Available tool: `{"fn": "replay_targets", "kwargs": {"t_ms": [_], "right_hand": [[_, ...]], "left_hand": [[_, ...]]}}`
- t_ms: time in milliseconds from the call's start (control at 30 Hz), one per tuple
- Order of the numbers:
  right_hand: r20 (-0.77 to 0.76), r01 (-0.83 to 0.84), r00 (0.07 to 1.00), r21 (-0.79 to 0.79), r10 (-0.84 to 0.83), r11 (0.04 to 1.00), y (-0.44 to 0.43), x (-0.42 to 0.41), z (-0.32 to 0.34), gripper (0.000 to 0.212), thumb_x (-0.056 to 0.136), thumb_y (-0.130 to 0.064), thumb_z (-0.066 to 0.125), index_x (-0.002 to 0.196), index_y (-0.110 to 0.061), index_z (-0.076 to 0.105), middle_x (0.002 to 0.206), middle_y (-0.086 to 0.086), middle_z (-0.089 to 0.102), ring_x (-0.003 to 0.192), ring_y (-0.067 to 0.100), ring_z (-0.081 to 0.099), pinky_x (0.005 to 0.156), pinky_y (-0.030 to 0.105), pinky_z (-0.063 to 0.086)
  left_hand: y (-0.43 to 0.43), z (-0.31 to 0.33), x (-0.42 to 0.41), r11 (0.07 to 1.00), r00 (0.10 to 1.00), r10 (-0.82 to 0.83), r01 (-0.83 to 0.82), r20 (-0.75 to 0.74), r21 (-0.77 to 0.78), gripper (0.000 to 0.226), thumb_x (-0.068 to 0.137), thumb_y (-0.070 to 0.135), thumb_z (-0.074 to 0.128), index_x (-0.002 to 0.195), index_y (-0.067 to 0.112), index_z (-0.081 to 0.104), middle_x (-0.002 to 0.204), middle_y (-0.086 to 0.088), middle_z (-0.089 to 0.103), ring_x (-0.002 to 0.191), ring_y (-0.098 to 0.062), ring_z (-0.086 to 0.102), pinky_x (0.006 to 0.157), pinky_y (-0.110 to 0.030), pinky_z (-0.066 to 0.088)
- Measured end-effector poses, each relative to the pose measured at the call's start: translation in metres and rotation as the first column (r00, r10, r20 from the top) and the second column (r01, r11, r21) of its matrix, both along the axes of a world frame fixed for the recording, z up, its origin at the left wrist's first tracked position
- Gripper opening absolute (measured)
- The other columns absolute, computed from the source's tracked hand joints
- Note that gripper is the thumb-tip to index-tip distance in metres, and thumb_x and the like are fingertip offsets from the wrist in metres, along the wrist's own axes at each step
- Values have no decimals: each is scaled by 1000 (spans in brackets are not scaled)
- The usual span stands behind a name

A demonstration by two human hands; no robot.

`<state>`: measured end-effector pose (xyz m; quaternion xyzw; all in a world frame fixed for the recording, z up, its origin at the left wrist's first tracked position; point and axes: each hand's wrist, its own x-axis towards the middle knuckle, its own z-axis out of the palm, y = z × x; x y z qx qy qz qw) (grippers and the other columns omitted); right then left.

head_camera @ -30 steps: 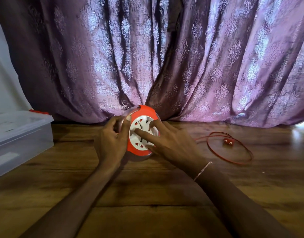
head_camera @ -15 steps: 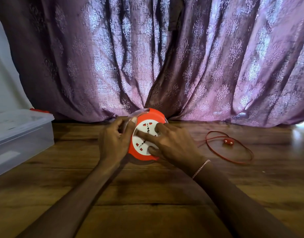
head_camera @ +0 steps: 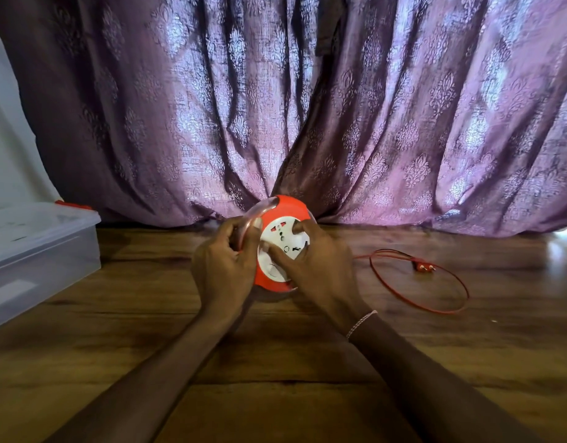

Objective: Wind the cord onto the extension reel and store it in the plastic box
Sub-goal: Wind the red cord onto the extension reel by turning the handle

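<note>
Wood-plank floor [head_camera: 275,362]; purple patterned curtain [head_camera: 307,107] along its far edge. Orange-and-white extension reel [head_camera: 283,219] stands mid-floor by the curtain. The left hand [head_camera: 224,266] grips its rim, and the right hand [head_camera: 320,270] apparently curls onto the socket face. Red cord [head_camera: 435,310] lies looped loose at right. Plastic box [head_camera: 42,251] at left edge.

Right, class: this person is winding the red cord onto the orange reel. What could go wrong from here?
1. The thin red cord lies in a loose loop on the wooden surface with its red plug inside; pulled in, it may knot or the plug may snag.
2. The right hand works the round orange extension reel with fingertips on its white socket face, the left hand gripping the rim; the fingers could slip.
</note>
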<state>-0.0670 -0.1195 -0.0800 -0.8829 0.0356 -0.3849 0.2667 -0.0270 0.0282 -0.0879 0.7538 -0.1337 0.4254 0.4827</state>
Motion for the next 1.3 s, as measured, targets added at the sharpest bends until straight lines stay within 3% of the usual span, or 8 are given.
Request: {"fn": "replay_targets", "kwargs": {"t_ms": [133, 233, 500, 700, 867, 1000, 1100, 1300], "right_hand": [[141, -23, 987, -343, 75, 939, -13, -10, 13, 54, 84, -75, 54, 121, -36, 55, 82, -5, 73, 72, 23, 72, 60, 38, 55], [158, -70, 966, -604, 205, 794, -22, -13, 14, 53, 89, -57, 64, 134, -31, 59, 112, -2, 66, 89, 24, 68, 57, 38, 55], [49, -63, 981, -834, 187, 549, -24, -8, 11, 65, 97, -39, 62, 152, -48, 29, 135, 12, 58, 108, 30, 62, 56, 42, 56], [111, -34, 968, -829, 223, 558, -24, -13, 15, 50, 91, -47, 54, 141, -48, 52, 100, 3, 67, 79, 27, 64, 47, 36, 50], [160, 5, 974, -717, 159, 697, -16, -14, 12, 59, 83, -64, 54, 137, -41, 58, 75, 0, 67, 60, 28, 65, 46, 29, 36], [31, -8, 999, -370, 21, 929, 7, -13, 6, 69, 72, -80, 43, 130, -42, 39, 79, 4, 73, 75, 37, 69, 67, 42, 53], [-39, -1, 999, -131, -4, 991, 14, -10, 0, 62, 64, -83, 49, 104, -36, 41, 79, 1, 71, 81, 35, 69, 72, 41, 53], [-4, 8, 1000, -238, -9, 971, 14, -12, -4, 60, 79, -77, 53, 121, -38, 37, 79, 2, 72, 79, 38, 68, 69, 40, 48]], "left_hand": [[8, 0, 9, 993, 998, -51, 46, -38, -107, 57, 91, 74, 46, 99, 25, 73, 81, -2, 75, 79, -28, 71, 72, -45, 56], [14, 1, 13, 991, 997, -49, 41, -58, -130, 54, 90, 71, 47, 99, 25, 73, 79, 2, 73, 78, -25, 70, 71, -42, 56], [18, 2, 17, 990, 991, -102, 93, -83, -108, 45, 91, 68, 50, 90, 28, 69, 75, 3, 70, 74, -22, 67, 69, -42, 55], [17, -4, 22, 987, 986, -160, 159, -40, -25, 64, 87, 86, 40, 100, 30, 67, 79, 1, 75, 76, -23, 73, 67, -47, 57], [15, -4, 17, 990, 990, -138, 137, -10, -30, 58, 90, 82, 40, 103, 31, 66, 79, 1, 74, 76, -25, 71, 69, -46, 56], [10, -4, 12, 995, 996, -85, 85, -3, -44, 59, 90, 82, 38, 103, 31, 65, 79, 0, 73, 76, -27, 71, 71, -47, 56], [9, -6, 12, 997, 997, -77, 77, -18, -21, 62, 87, 89, 31, 109, 37, 59, 84, -1, 76, 82, -29, 72, 75, -48, 57], [9, -7, 11, 998, 998, -55, 55, -21, -19, 66, 87, 87, 33, 102, 31, 65, 81, 0, 75, 80, -29, 72, 74, -47, 56]]}}
